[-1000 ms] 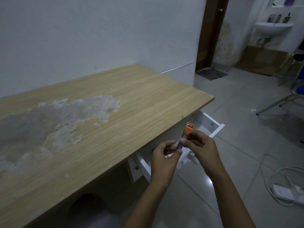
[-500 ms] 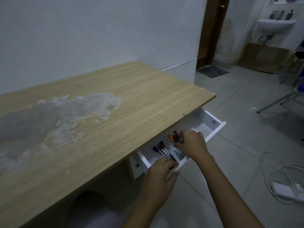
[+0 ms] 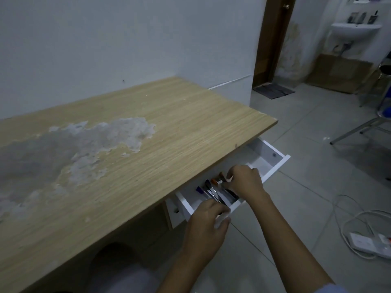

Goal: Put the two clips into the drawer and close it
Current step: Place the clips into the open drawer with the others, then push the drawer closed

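Head camera shows, nearest to the person, the left hand [image 3: 206, 218] curled on the front edge of the open white drawer [image 3: 273, 163], with the thumb below the front panel; it seems to grip the panel, ready to push. Just behind it, the right hand [image 3: 243, 182] is down inside the drawer with the fingers closed narrow around something small, beside an orange-tipped clip [image 3: 215, 182]. I cannot tell if the fingers hold this clip or have just let it go. More dark and silver pieces [image 3: 209, 192] lie in the same part of the drawer; which of them is the second clip is not clear. Farther, the wooden worktop [image 3: 190, 123] carries no clip.

So the putting in looks almost done, and the closing is left.

One second ago both hands held the orange clip up in the air before the drawer. Half a second ago they were already low, and now the right hand is a little deeper in the drawer
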